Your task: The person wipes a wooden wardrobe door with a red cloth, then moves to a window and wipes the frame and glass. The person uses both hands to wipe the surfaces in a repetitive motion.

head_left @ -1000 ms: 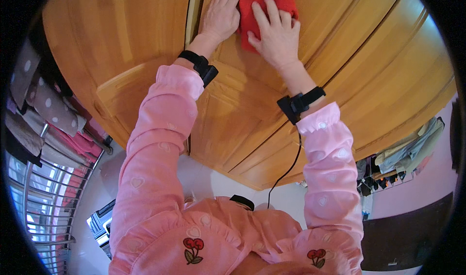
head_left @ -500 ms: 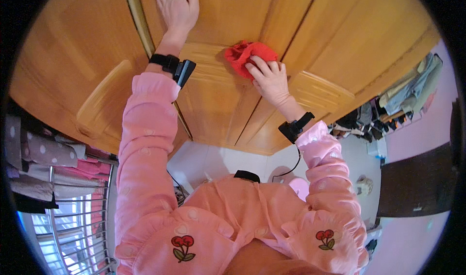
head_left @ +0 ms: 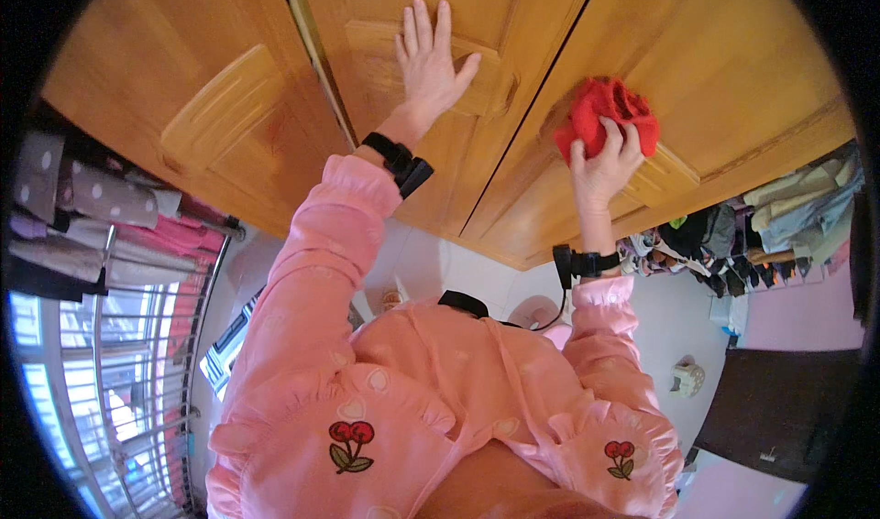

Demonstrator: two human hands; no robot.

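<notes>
My right hand [head_left: 605, 166] has its fingers curled round a bunched red cloth [head_left: 612, 107], which presses against the right wooden door panel [head_left: 724, 70]. My left hand [head_left: 433, 61] lies with fingers spread on the middle door panel [head_left: 509, 1], left of the dark seam between the two doors. Nothing is in that hand. Each wrist wears a black strap with a small device. Part of the cloth is hidden behind my right fingers.
On the left, clothes [head_left: 101, 189] hang near a metal railing [head_left: 101, 336] by a bright window. More clothes [head_left: 733, 226] are piled or hung at the right, near a dark brown panel [head_left: 770, 400]. A pale floor [head_left: 477, 272] shows beneath the doors.
My right hand has carried the red cloth rightward across the seam onto the right door panel. My left hand has shifted right and lower on the middle panel.
</notes>
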